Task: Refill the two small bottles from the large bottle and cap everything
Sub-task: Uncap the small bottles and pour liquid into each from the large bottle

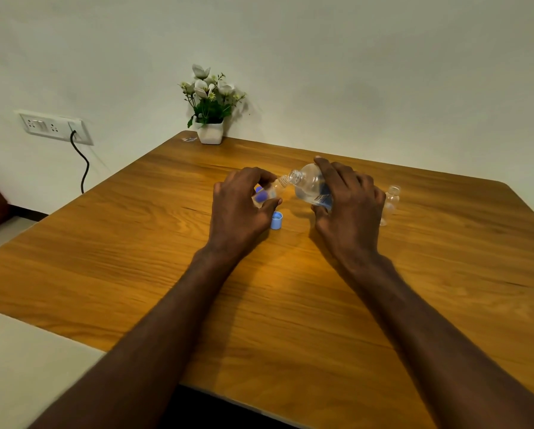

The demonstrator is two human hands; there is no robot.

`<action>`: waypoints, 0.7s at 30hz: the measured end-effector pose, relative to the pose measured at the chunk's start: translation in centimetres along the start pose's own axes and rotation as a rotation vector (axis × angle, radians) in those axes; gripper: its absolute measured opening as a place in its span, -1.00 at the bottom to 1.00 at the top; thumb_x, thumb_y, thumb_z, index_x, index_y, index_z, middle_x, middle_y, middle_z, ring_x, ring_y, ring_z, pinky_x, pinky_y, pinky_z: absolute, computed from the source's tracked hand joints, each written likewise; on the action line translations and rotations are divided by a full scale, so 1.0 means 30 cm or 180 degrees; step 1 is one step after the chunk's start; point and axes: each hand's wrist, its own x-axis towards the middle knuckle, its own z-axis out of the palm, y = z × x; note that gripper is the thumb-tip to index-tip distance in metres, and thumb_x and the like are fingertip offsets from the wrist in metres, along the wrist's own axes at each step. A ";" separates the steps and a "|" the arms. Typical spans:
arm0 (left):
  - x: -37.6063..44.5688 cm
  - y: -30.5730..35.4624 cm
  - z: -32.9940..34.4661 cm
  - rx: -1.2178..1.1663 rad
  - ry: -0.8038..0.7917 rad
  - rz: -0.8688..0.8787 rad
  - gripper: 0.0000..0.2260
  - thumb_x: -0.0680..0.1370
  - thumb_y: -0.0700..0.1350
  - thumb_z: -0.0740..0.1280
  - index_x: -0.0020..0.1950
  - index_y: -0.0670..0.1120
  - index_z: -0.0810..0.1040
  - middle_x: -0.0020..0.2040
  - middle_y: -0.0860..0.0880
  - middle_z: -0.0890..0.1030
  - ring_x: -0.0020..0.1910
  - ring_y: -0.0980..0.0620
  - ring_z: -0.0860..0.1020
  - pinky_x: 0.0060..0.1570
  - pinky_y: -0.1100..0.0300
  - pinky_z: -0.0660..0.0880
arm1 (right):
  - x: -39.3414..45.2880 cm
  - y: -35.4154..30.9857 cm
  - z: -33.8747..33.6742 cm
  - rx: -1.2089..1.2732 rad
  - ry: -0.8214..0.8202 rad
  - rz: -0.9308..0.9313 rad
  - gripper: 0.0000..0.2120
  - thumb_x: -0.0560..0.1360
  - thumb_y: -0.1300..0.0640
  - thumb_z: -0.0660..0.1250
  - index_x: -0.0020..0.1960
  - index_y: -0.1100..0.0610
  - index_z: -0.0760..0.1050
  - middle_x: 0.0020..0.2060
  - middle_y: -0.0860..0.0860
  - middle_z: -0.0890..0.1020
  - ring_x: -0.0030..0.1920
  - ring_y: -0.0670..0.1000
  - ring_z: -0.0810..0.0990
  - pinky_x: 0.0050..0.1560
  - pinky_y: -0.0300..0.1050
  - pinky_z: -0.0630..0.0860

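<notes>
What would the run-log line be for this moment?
stage: filling first small bottle | left hand: holds small bottle | right hand: tilts large bottle | second small bottle: uncapped | blue cap: on table

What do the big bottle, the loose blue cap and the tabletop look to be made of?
Large bottle: clear, glossy plastic by the look; you see through it, and it carries a printed label. Glass cannot be ruled out.
Blue cap: opaque plastic, smooth, lying open side up by the left hand.
Table: wood or wood-look laminate, with a satin sheen and visible grain; which one is unclear.
</notes>
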 end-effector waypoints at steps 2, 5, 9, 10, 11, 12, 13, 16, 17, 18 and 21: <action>-0.001 -0.001 0.001 0.0018 -0.0003 -0.0003 -0.69 0.49 -0.05 0.58 0.19 -0.02 0.63 0.11 0.10 0.67 0.08 0.07 0.56 0.18 -0.10 0.45 | 0.001 0.001 -0.002 -0.0056 0.0003 -0.0035 -0.11 0.35 0.14 0.63 0.59 -0.04 0.31 0.41 0.04 0.53 0.37 0.18 0.46 0.30 0.22 0.40; -0.003 -0.002 0.003 0.0023 -0.0009 0.0002 -0.70 0.48 -0.06 0.57 0.18 -0.02 0.63 0.10 0.10 0.66 0.07 0.06 0.56 0.18 -0.13 0.46 | 0.000 0.002 -0.004 -0.0065 0.0002 -0.0063 -0.11 0.35 0.15 0.62 0.59 -0.04 0.32 0.41 0.05 0.53 0.38 0.19 0.46 0.31 0.22 0.39; -0.002 -0.002 0.004 0.0019 0.0000 0.0038 -0.71 0.47 -0.08 0.58 0.15 -0.03 0.63 0.08 0.08 0.66 0.05 0.05 0.55 0.12 -0.15 0.50 | 0.001 0.003 -0.006 -0.0101 -0.0014 -0.0082 -0.12 0.35 0.18 0.61 0.58 -0.04 0.32 0.42 0.05 0.52 0.38 0.19 0.45 0.33 0.21 0.37; -0.002 -0.002 0.004 0.0018 -0.0001 0.0042 -0.71 0.47 -0.08 0.58 0.15 -0.03 0.63 0.07 0.08 0.66 0.05 0.05 0.55 0.11 -0.14 0.51 | 0.001 0.003 -0.007 -0.0111 -0.0016 -0.0081 -0.12 0.35 0.18 0.61 0.59 -0.04 0.33 0.42 0.05 0.52 0.39 0.19 0.45 0.33 0.21 0.37; -0.002 -0.001 0.005 0.0014 -0.0002 0.0048 -0.71 0.47 -0.08 0.58 0.15 -0.04 0.64 0.07 0.08 0.66 0.04 0.05 0.54 0.10 -0.13 0.51 | 0.002 0.002 -0.008 -0.0113 -0.0018 -0.0075 -0.12 0.36 0.18 0.61 0.59 -0.04 0.33 0.42 0.05 0.52 0.39 0.19 0.45 0.34 0.21 0.36; -0.002 -0.001 0.005 0.0009 -0.0001 0.0058 -0.71 0.47 -0.09 0.58 0.15 -0.04 0.64 0.07 0.07 0.66 0.04 0.05 0.53 0.09 -0.11 0.51 | 0.003 0.000 -0.009 -0.0109 -0.0020 -0.0069 -0.13 0.36 0.19 0.61 0.59 -0.04 0.33 0.43 0.04 0.52 0.39 0.19 0.44 0.34 0.21 0.36; -0.002 -0.001 0.004 0.0011 0.0001 0.0070 -0.71 0.47 -0.10 0.58 0.15 -0.05 0.64 0.06 0.06 0.66 0.03 0.05 0.53 0.07 -0.09 0.52 | 0.003 -0.001 -0.010 -0.0106 -0.0023 -0.0068 -0.13 0.36 0.19 0.60 0.59 -0.04 0.33 0.43 0.04 0.51 0.40 0.19 0.44 0.34 0.21 0.35; -0.002 0.003 0.004 0.0026 0.0011 0.0086 -0.71 0.47 -0.12 0.58 0.15 -0.07 0.64 0.06 0.04 0.66 0.03 0.05 0.52 0.02 -0.03 0.53 | 0.003 -0.003 -0.012 -0.0091 -0.0019 -0.0080 -0.13 0.35 0.21 0.60 0.58 -0.04 0.34 0.42 0.04 0.52 0.40 0.19 0.44 0.34 0.21 0.35; -0.002 0.003 0.004 0.0034 0.0012 0.0090 -0.71 0.47 -0.12 0.58 0.15 -0.07 0.64 0.06 0.04 0.66 0.03 0.05 0.52 0.01 0.00 0.52 | 0.002 -0.003 -0.012 -0.0085 -0.0018 -0.0079 -0.13 0.35 0.21 0.60 0.58 -0.04 0.34 0.42 0.05 0.52 0.40 0.20 0.44 0.34 0.21 0.35; -0.001 0.003 0.004 0.0044 0.0009 0.0092 -0.71 0.47 -0.12 0.58 0.15 -0.08 0.64 0.07 0.04 0.66 0.04 0.05 0.53 0.00 0.03 0.52 | 0.003 -0.003 -0.013 -0.0081 -0.0019 -0.0076 -0.13 0.35 0.22 0.60 0.58 -0.04 0.34 0.42 0.05 0.52 0.40 0.20 0.44 0.34 0.21 0.34; 0.000 0.005 0.003 0.0062 -0.0012 0.0092 -0.71 0.47 -0.13 0.58 0.16 -0.07 0.64 0.07 0.04 0.66 0.05 0.06 0.52 -0.03 0.13 0.48 | 0.003 -0.005 -0.016 -0.0092 -0.0022 -0.0067 -0.13 0.36 0.22 0.59 0.59 -0.05 0.34 0.43 0.04 0.51 0.42 0.19 0.42 0.36 0.22 0.33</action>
